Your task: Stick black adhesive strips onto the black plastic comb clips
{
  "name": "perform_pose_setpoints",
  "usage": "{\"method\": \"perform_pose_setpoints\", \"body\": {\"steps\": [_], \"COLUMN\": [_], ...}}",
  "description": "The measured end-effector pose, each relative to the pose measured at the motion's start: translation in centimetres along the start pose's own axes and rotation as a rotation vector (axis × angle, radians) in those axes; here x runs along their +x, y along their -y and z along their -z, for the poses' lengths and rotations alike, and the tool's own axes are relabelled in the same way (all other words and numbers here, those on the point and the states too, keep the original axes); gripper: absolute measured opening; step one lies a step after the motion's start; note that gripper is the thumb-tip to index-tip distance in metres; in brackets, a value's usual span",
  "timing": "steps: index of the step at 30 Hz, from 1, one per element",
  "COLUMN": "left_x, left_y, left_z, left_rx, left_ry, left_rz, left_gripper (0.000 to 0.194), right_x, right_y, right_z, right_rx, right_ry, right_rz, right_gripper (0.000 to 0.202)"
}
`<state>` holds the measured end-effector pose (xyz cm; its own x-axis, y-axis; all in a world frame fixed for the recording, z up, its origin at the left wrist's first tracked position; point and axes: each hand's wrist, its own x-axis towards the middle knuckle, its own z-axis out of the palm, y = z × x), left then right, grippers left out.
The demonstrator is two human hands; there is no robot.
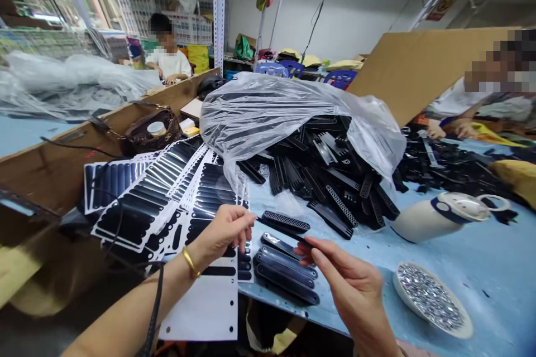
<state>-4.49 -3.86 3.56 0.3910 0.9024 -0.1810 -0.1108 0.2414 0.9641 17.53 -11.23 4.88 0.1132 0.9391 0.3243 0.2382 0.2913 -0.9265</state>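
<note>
My left hand (230, 228), with a gold bracelet on its wrist, is closed in a pinch above the sheets of black strips (205, 195); what its fingertips hold is too small to make out. In my right hand (343, 268), thumb and fingers pinch a thin dark piece (288, 234) that reaches towards my left hand. A black handle with a patterned face (287, 221) lies just behind it. Between and below the hands, several glossy black pieces (287, 273) are stacked side by side on the blue table (368, 301).
Black combs and forks (326, 178) spill from a clear plastic bag (268, 106). On the right are a white bottle (439, 215) and a bowl of shiny bits (431, 295). A wooden board (62, 156) borders the left. Two people sit beyond. A dark cable hangs over my left forearm.
</note>
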Motion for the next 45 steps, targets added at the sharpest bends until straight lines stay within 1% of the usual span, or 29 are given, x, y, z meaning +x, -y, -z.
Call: {"method": "perform_pose_setpoints", "body": {"steps": [2,3,6,9,11,13,15,17,20,22,28,30,31,33,35,37,38,39,41,43,45], "left_x": [1.7,2.4,4.0,5.5,6.3,6.9,7.4,7.7,8.0,8.3,8.5,8.5,8.5,8.5,8.6,8.9,9.0,9.2,9.6,9.9,9.9], "left_y": [-0.5,-0.6,-0.8,-0.7,-0.4,-0.1,0.3,0.7,1.0,1.2,1.8,1.9,1.9,2.0,2.1,2.4,2.6,2.8,3.3,3.7,3.9], "left_z": [-0.9,-1.1,-1.5,-1.9,-2.2,-2.5,-2.6,-2.5,-2.0,-1.7,-1.8,-1.8,-1.8,-1.6,-1.3,-1.0,-0.9,-0.8,-0.7,-0.7,-0.8], "left_rx": [-0.066,-0.099,-0.178,-0.210,-0.229,-0.262,-0.294,-0.316,-0.332,-0.342,-0.339,-0.243,-0.134,0.173,0.475,0.667,0.731,0.782,0.864,0.922,0.948], "left_ry": [0.089,0.116,0.112,0.102,0.116,0.133,0.144,0.157,0.168,0.173,0.200,0.197,0.179,0.087,-0.050,-0.137,-0.142,-0.119,-0.022,0.093,0.173], "left_rz": [0.033,0.047,0.053,0.040,0.050,0.063,0.068,0.071,0.087,0.098,0.128,0.115,0.087,-0.028,-0.184,-0.309,-0.346,-0.366,-0.370,-0.351,-0.344], "left_gripper": [0.033,0.032,0.030,0.029,0.029,0.030,0.030,0.031,0.033,0.033,0.033,0.033,0.032,0.029,0.026,0.022,0.021,0.024,0.030,0.025,0.017], "right_x": [-0.1,-0.1,0.3,1.2,2.2,3.1,3.8,4.1,4.0,3.8,4.0,4.3,4.4,4.5,4.5,4.5,4.5,4.6,4.9,5.3,5.7], "right_y": [-0.3,-0.5,-1.4,-1.8,-1.9,-2.4,-3.2,-4.3,-5.7,-6.3,-6.7,-6.5,-6.4,-5.9,-5.4,-5.0,-4.9,-4.9,-5.5,-6.5,-7.8], "right_z": [0.5,1.0,3.0,4.3,4.2,3.5,2.7,2.1,2.0,2.1,2.0,2.0,2.2,2.8,3.7,4.8,5.3,5.7,6.0,5.9,5.4], "right_rx": [-0.061,-0.084,-0.146,-0.283,-0.397,-0.492,-0.571,-0.630,-0.668,-0.678,-0.681,-0.679,-0.685,-0.706,-0.731,-0.739,-0.735,-0.725,-0.697,-0.674,-0.662], "right_ry": [0.027,0.030,-0.007,-0.082,-0.097,-0.086,-0.067,-0.029,0.028,0.040,0.034,0.046,0.055,0.067,0.054,0.015,-0.001,-0.008,0.012,0.053,0.085], "right_rz": [0.021,0.018,-0.004,0.052,0.148,0.282,0.410,0.475,0.471,0.463,0.474,0.458,0.452,0.452,0.450,0.409,0.380,0.351,0.305,0.293,0.327], "right_gripper": [0.017,0.018,0.024,0.024,0.019,0.016,0.013,0.010,0.011,0.011,0.014,0.014,0.014,0.014,0.014,0.012,0.011,0.010,0.010,0.011,0.013]}}
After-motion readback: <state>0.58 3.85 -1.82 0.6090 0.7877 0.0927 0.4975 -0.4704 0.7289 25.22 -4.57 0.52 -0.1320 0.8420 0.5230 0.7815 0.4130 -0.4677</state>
